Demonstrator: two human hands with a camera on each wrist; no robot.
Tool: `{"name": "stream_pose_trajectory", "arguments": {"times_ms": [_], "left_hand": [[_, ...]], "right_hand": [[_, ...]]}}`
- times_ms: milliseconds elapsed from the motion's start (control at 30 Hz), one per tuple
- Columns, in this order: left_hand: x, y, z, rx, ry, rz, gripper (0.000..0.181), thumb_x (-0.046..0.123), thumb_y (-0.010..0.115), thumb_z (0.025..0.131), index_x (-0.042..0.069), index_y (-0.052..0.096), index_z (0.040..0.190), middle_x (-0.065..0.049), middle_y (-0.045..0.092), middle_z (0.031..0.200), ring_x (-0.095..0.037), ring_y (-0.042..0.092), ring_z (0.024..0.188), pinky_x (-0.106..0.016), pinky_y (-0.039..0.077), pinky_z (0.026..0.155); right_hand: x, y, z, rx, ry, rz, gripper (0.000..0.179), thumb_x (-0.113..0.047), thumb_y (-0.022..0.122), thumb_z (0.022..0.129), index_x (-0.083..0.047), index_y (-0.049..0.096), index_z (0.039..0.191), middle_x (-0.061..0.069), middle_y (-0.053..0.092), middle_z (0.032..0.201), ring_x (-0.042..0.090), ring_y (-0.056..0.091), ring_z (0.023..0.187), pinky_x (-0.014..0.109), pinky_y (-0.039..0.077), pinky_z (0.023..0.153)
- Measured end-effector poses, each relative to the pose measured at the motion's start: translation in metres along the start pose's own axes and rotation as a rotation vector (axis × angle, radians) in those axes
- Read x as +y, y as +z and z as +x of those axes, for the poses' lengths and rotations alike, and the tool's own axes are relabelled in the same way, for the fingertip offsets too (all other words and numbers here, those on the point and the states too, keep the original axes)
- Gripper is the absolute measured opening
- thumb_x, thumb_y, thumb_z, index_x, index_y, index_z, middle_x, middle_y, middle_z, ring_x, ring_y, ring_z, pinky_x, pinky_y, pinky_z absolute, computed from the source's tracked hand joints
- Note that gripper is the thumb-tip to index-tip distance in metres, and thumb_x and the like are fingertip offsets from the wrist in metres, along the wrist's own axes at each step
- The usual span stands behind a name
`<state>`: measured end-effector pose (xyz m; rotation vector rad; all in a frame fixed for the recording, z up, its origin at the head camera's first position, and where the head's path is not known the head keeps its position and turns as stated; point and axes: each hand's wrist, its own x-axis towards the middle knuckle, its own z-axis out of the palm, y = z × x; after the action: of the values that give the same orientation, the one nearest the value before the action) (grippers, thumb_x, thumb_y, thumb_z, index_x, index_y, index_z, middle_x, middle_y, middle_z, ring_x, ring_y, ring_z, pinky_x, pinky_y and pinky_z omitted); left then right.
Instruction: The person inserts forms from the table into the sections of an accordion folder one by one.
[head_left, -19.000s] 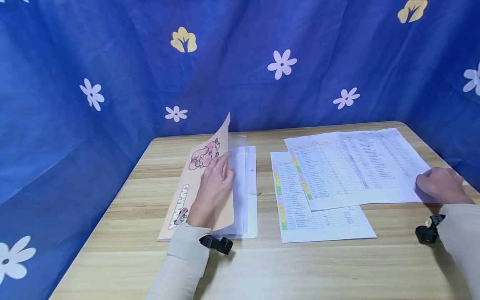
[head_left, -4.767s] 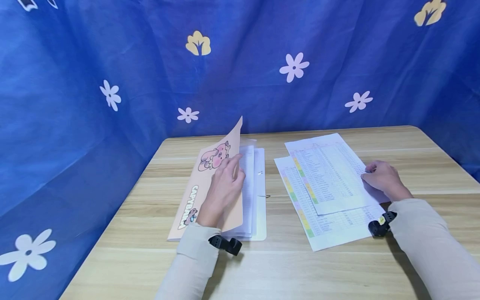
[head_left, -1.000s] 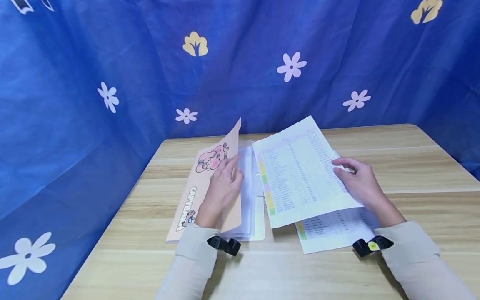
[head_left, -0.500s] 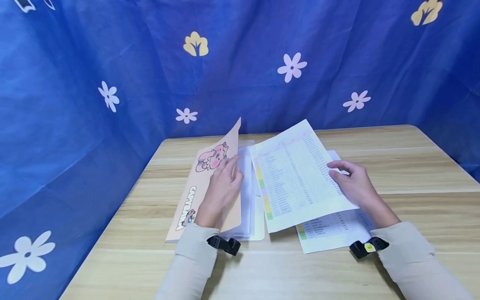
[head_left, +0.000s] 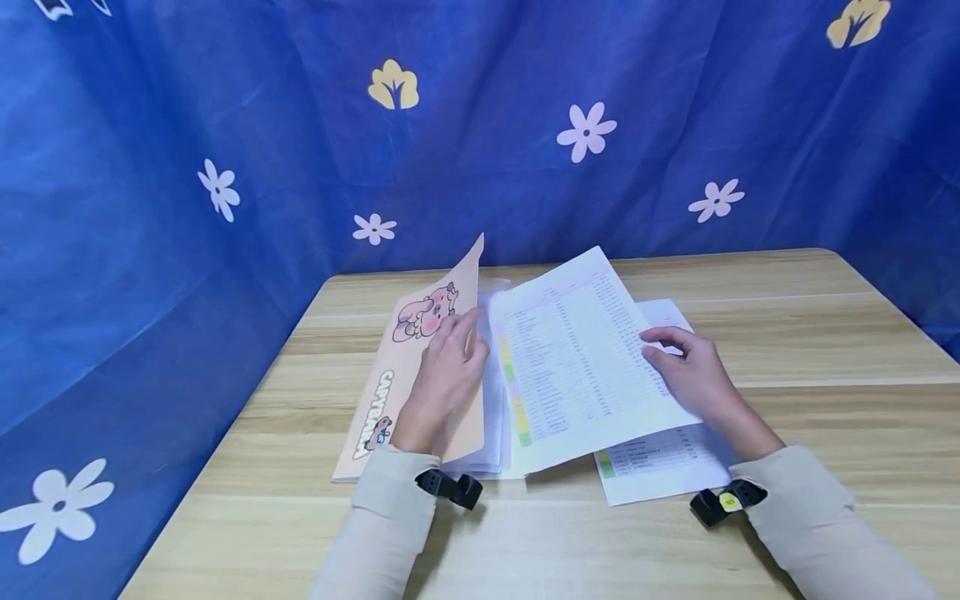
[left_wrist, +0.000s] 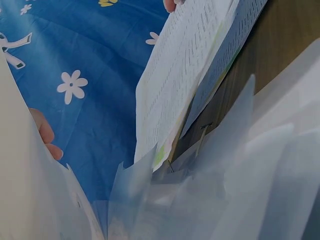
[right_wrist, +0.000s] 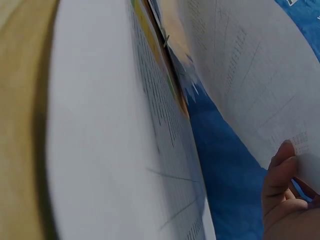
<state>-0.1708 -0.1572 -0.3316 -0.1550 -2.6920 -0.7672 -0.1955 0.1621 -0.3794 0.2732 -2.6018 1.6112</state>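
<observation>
On the left of the table stands a peach folder [head_left: 405, 358] with a cartoon capybara cover, its cover raised partway. My left hand [head_left: 442, 379] holds that cover by its free edge; in the left wrist view its fingertips [left_wrist: 46, 134] wrap over the edge. Clear plastic sleeves [left_wrist: 225, 185] fan out inside the folder. My right hand [head_left: 690, 371] pinches the right edge of a printed sheet [head_left: 577, 358], a table with coloured cells down one side. The sheet is tilted, and its left edge overlaps the sleeves. Beneath it lies a second printed sheet [head_left: 667, 467], partly hidden.
The wood-grain table [head_left: 262, 533] has rounded back corners. A blue curtain [head_left: 480, 150] with flower prints hangs behind it and along the sides. A small metal clasp [left_wrist: 204, 127] shows beside the sleeves.
Earlier the right hand was at papers farther right, with three sheets spread out. Since then it has lifted one sheet and carried it left over the sleeves. The left hand keeps its hold.
</observation>
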Motion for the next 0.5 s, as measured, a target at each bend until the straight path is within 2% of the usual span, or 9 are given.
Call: {"name": "stream_pose_trajectory", "arguments": {"times_ms": [500], "left_hand": [[-0.0004, -0.0007, -0.0012, -0.008, -0.015, -0.005, 0.049, 0.032, 0.041, 0.092, 0.023, 0.045, 0.140, -0.009, 0.048, 0.134, -0.033, 0.050, 0.122, -0.047, 0.038, 0.104]], "right_hand": [[-0.0037, 0.0084, 0.0026, -0.003, 0.032, 0.002, 0.036, -0.033, 0.053, 0.095, -0.010, 0.060, 0.122, 0.012, 0.053, 0.129, 0.025, 0.060, 0.100, 0.014, 0.048, 0.073]]}}
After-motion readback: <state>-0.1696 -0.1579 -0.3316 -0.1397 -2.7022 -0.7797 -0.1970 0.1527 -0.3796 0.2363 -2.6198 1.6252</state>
